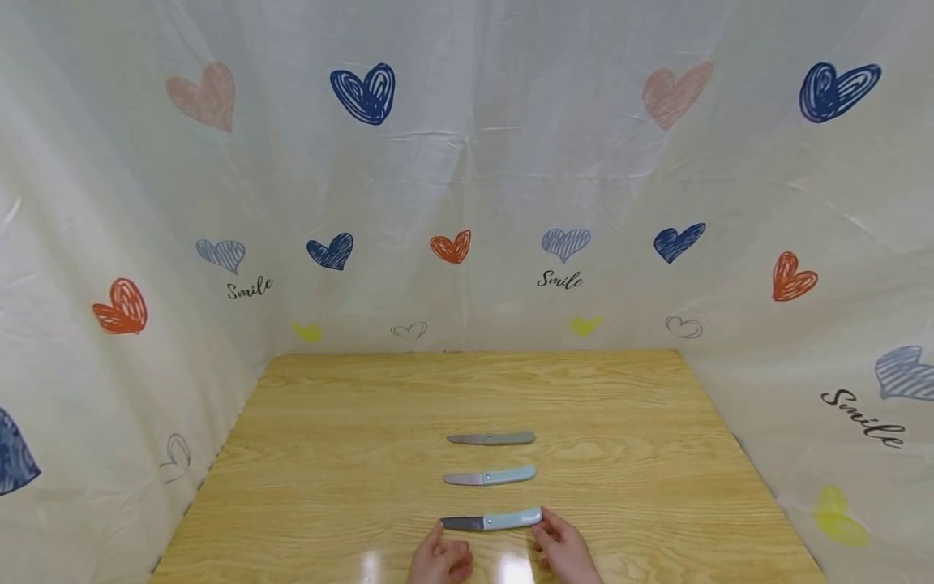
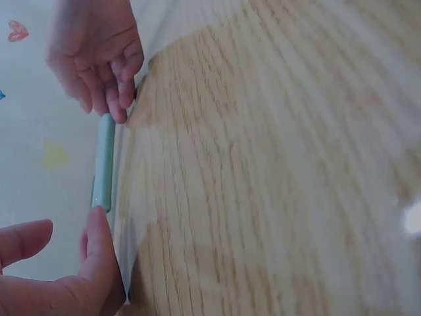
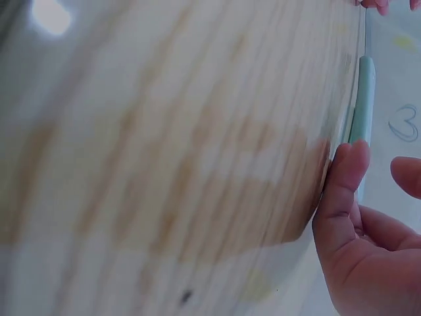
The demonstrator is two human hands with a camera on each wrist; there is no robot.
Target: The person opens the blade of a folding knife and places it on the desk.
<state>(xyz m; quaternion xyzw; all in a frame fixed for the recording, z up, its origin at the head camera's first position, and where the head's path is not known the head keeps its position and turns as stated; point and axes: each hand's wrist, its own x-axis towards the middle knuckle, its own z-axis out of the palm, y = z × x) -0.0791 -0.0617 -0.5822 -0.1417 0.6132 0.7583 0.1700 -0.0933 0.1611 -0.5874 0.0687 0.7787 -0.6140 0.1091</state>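
Three small knives lie one behind another on the wooden table, blades to the left. The nearest knife [image 1: 503, 520] has a dark blade and a pale blue-green handle. At its blade tip, a fingertip of my left hand [image 1: 441, 558] touches, with the thumb held apart in the left wrist view. Fingers of my right hand [image 1: 563, 550] touch the handle's end; its thumb also stands away from the handle [image 3: 363, 99] in the right wrist view. Beyond lie the middle knife [image 1: 490, 476], with a light blue handle, and the far knife [image 1: 492, 439], with a grey-green handle.
The wooden table [image 1: 350, 454] reaches back to a white curtain [image 1: 467, 178] printed with hearts and "Smile". This curtain also hangs along the left and right sides. Bright light reflections show on the tabletop near its front.
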